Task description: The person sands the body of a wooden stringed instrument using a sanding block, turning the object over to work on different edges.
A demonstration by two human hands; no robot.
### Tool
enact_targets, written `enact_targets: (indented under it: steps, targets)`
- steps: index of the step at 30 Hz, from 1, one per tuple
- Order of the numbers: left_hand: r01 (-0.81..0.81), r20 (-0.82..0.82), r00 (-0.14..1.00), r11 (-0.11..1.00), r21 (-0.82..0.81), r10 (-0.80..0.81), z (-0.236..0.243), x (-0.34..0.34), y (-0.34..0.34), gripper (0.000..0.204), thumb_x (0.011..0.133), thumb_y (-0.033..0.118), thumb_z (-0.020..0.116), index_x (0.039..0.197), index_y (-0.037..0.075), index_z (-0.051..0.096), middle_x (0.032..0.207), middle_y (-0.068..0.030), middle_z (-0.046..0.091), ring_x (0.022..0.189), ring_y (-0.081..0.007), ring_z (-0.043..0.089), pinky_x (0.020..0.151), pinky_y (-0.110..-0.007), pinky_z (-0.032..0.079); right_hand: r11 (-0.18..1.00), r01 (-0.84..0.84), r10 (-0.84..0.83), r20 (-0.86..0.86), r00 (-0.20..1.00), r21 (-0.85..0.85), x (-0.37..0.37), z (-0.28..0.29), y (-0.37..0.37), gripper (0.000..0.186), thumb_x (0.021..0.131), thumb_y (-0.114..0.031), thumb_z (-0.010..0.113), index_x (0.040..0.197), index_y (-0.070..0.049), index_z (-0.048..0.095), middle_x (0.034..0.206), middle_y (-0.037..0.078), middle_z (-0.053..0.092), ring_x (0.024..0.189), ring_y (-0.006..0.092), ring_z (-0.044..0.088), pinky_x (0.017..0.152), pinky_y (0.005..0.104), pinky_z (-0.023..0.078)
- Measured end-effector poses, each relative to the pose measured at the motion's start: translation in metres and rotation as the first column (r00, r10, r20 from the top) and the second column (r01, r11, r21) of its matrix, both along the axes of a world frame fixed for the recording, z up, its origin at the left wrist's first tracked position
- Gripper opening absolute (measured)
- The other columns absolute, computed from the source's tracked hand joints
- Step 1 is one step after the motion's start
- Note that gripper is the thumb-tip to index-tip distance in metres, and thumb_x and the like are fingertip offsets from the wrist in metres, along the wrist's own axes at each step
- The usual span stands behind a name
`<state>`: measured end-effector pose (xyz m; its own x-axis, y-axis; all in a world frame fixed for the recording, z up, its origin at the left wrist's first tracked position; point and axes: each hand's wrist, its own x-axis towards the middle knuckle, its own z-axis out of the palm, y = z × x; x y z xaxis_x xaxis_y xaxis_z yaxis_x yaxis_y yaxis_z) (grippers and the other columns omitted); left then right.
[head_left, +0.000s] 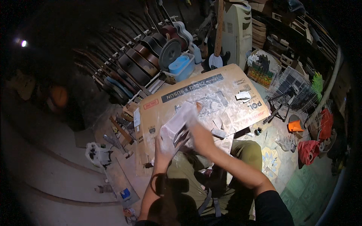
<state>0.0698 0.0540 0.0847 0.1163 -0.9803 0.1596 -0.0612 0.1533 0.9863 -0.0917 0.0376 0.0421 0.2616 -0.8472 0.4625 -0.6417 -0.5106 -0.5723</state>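
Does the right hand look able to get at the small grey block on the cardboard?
Probably yes: the small grey block lies just right of the right hand, with nothing visible between them, though that hand is at the pale piece the left hand holds.

A pale, dust-coated piece (178, 121), elongated and smooth-looking, slants away and to the right in a person's left hand (165, 146) over a powder-strewn cardboard sheet (233, 84), its far end blurred.
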Motion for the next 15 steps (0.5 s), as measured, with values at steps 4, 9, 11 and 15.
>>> enact_targets:
  steps: [4, 9, 11, 15]
  targets:
    - [-0.046, 0.147, 0.987, 0.996, -0.077, 0.057, -0.002, 0.007, 0.001, 0.059, 0.109, 0.040, 0.026, 0.126, -0.007, 0.059, 0.117, -0.0185, 0.068, 0.103, -0.0287, 0.067, 0.095, -0.037, 0.050, 0.937, -0.303, 0.295, -0.073, 0.953, -0.174, 0.007, 0.005, 0.014, 0.047, 0.082, -0.008, 0.060, 0.129, -0.009, 0.059, 0.126, 0.017, 0.062, 0.104, 0.0363, 0.064, 0.079, 0.0456, 0.056]
    - [-0.008, -0.101, 0.995, 0.999, -0.036, 0.005, 0.018, -0.008, 0.002, 0.068, 0.108, 0.050, 0.022, 0.138, -0.005, 0.048, 0.133, -0.0175, 0.058, 0.116, -0.0295, 0.060, 0.104, -0.039, 0.046, 0.991, -0.070, 0.051, 0.169, 0.984, 0.112, 0.024, 0.011, -0.010, 0.042, 0.087, -0.014, 0.054, 0.128, -0.007, 0.058, 0.121, 0.015, 0.064, 0.101, 0.0352, 0.065, 0.082, 0.0487, 0.053]
    - [-0.030, -0.160, 0.987, 1.000, 0.004, 0.030, 0.018, -0.002, 0.000, 0.071, 0.108, 0.053, 0.021, 0.141, -0.006, 0.045, 0.137, -0.0169, 0.056, 0.122, -0.0291, 0.057, 0.108, -0.039, 0.043, 0.960, -0.271, 0.273, -0.022, 0.962, 0.069, 0.039, 0.006, 0.009, 0.053, 0.084, -0.011, 0.056, 0.137, -0.007, 0.053, 0.131, 0.015, 0.061, 0.102, 0.0357, 0.065, 0.085, 0.0494, 0.052]
    - [-0.107, -0.103, 0.989, 0.994, -0.012, 0.106, 0.001, 0.015, -0.009, 0.077, 0.107, 0.057, 0.018, 0.145, -0.006, 0.038, 0.147, -0.0157, 0.046, 0.138, -0.0260, 0.041, 0.117, -0.037, 0.026, 0.948, -0.316, 0.316, -0.005, 0.949, -0.039, 0.026, -0.001, -0.033, 0.063, 0.082, -0.009, 0.058, 0.144, -0.013, 0.049, 0.122, 0.017, 0.063, 0.097, 0.0375, 0.064, 0.084, 0.0488, 0.053]
